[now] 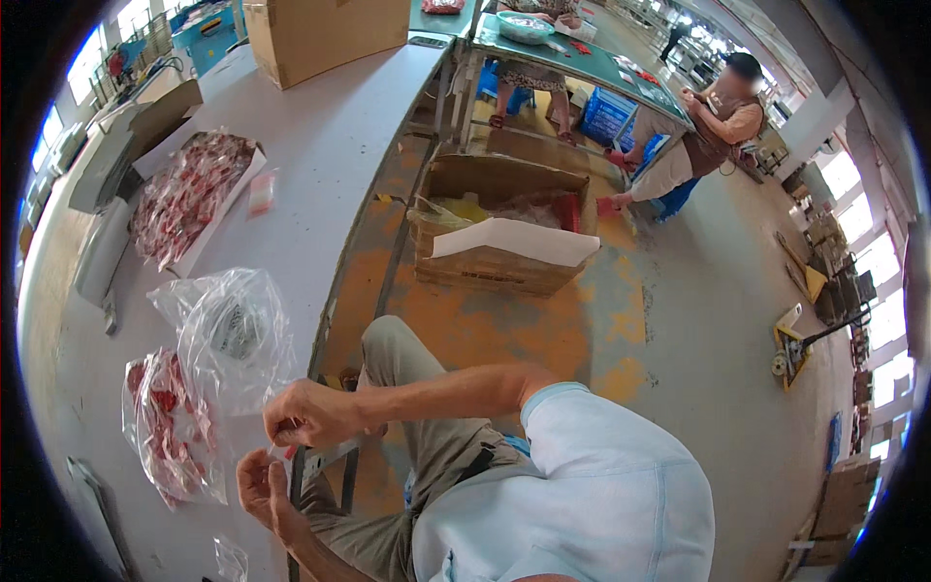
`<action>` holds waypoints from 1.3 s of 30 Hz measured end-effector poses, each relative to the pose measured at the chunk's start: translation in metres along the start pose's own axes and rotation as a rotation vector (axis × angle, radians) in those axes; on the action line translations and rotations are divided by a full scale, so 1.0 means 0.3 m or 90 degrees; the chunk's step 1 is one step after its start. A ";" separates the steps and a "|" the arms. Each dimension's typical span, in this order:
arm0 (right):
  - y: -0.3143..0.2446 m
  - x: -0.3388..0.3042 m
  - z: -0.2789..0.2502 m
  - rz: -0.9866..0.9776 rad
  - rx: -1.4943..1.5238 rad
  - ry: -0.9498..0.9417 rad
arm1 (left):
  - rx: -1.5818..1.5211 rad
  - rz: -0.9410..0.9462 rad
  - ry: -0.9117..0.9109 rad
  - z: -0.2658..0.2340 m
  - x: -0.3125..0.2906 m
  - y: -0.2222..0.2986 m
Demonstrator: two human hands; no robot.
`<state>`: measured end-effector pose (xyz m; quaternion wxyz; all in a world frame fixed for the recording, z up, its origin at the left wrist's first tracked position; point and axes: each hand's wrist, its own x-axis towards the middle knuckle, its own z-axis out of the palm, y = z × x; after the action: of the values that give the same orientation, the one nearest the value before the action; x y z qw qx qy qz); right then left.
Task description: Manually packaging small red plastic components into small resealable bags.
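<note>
My right hand [312, 413] is closed over the table's edge, fingers bent in and fingertips pointing down toward the other hand. Just below it my left hand [264, 493] has its fingers curled toward the thumb. What either hand holds, if anything, is too small or hidden to tell. A tiny red piece [290, 452] shows between the hands. Beside them on the table lie a clear plastic bag [233, 335] with a pale bundle inside and a clear bag of red pieces [175, 417]. A small clear bag [230, 560] lies near the lower edge.
Farther up the pale table [320, 126] are an open box of red packets [194, 194], a loose packet [262, 193] and a large carton [325, 39]. An open carton [504, 262] stands on the floor to the right. A seated person [718, 126] works beyond, near a yellow pallet truck [795, 354].
</note>
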<state>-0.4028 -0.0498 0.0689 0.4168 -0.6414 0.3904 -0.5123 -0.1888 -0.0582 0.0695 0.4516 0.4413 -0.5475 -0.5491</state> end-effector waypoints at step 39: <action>-0.054 -0.242 -0.021 0.303 0.127 -0.015 | -0.013 -0.122 -0.106 0.058 -0.112 -0.022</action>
<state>-0.4201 0.0224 0.0607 0.5913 -0.4933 0.4729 -0.4283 -0.1990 -0.0219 0.0629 0.3547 0.4395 -0.5328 -0.6302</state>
